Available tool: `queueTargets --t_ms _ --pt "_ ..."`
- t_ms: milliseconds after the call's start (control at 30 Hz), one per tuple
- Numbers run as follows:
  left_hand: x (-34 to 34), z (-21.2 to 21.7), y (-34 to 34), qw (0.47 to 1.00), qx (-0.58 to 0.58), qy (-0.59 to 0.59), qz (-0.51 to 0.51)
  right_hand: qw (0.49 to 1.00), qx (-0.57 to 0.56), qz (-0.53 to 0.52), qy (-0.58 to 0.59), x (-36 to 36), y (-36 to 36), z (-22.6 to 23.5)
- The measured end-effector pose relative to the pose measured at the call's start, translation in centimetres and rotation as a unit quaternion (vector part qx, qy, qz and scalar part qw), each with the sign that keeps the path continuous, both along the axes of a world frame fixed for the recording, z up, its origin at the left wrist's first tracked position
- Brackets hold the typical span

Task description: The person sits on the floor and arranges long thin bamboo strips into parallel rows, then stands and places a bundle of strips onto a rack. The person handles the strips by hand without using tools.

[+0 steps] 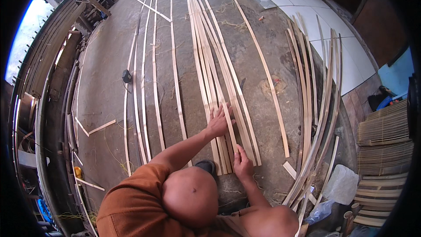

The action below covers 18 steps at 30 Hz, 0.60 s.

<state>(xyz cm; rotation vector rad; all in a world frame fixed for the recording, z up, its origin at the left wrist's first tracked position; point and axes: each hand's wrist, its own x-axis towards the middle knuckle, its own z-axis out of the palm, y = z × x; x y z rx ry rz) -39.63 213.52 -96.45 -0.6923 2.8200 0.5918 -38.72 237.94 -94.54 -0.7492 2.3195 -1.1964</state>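
Several long pale bamboo strips (201, 61) lie side by side on the concrete floor, fanning slightly apart and running away from me. My left hand (219, 122) rests on them with its fingers spread out. One bamboo strip (233, 136) passes by the thumb side of that hand, over its edge. Its near end sits in my right hand (242, 164), pinched between thumb and fingers. Whether the left fingers also press on this strip is hard to see. Near my foot, the close ends of the other strips form an uneven row.
More single strips (155, 83) lie spaced out on the left, near a small dark object (126, 76). Another strip (263, 68) lies right of the group. Bundled long strips (326, 92) cross white tiles (351, 52). Stacked slats (381, 125) and a pale stone block (340, 184) stand right.
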Motion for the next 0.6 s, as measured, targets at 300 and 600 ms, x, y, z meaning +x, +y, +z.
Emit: queueTargets --t_ms 300,600 --pt "4.8 -3.7 -4.0 0.955 0.083 0.245 0.143 0.994 -0.102 0.015 -0.039 3.1 -2.3 0.5" --pt "7.4 -0.9 -6.2 0.848 0.301 0.229 0.371 0.99 -0.016 0.052 -0.133 8.6 -5.3 -2.0"
